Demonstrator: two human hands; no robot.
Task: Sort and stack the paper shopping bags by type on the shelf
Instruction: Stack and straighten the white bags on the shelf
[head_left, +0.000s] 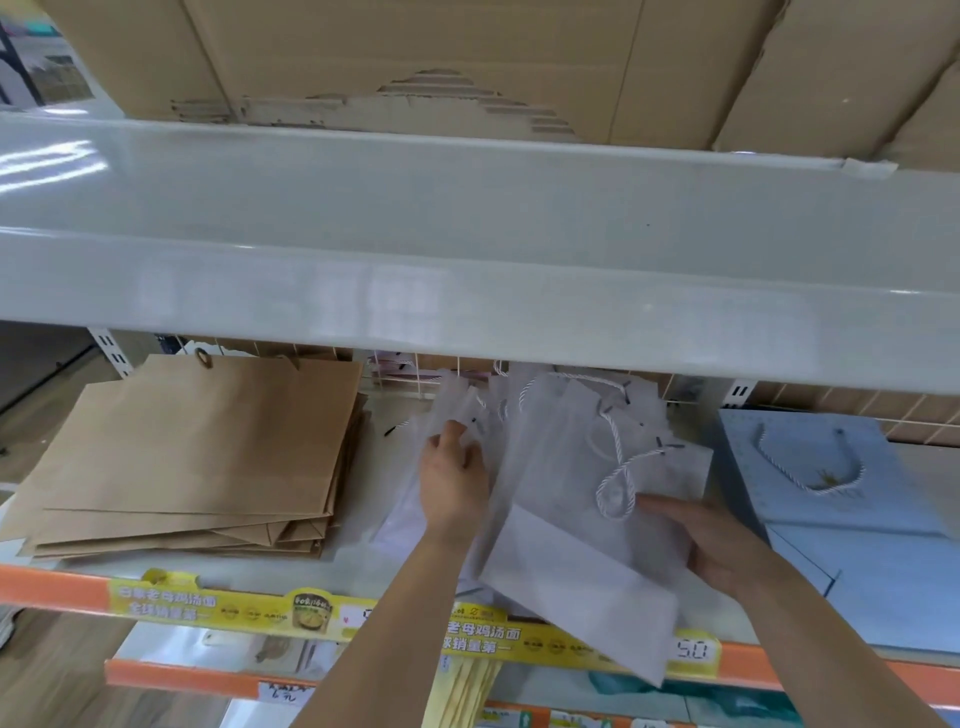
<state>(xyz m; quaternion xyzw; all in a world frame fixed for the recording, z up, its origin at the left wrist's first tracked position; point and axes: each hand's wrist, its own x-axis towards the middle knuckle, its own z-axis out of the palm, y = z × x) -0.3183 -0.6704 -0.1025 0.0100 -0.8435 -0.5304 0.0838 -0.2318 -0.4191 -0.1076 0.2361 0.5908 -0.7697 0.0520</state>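
White paper shopping bags with twisted white rope handles (587, 467) lie fanned at the centre of the frame on the pale metal shelf (208, 574), flat and overlapping, the lowest one jutting over the shelf's orange front rail (52, 584). The left hand (452, 483), just left of centre, reaches into the fan; its thumb and fingers (454, 431) pinch the upper edge of one thin, slightly translucent bag. The right hand (727, 540), right of centre, lies beneath and beside the pile, thumb pressed on a bag face just below a looped handle, fingers curled under the stack so that it grasps the bags. At the left of the frame a neat stack of flat brown kraft-paper bags (197, 457) rests on the same shelf, matte and creased at the folds. At the right lies a pale blue bag with a rope handle (821, 483), smooth-surfaced. A yellow printed price strip (249, 608) runs along the rail.
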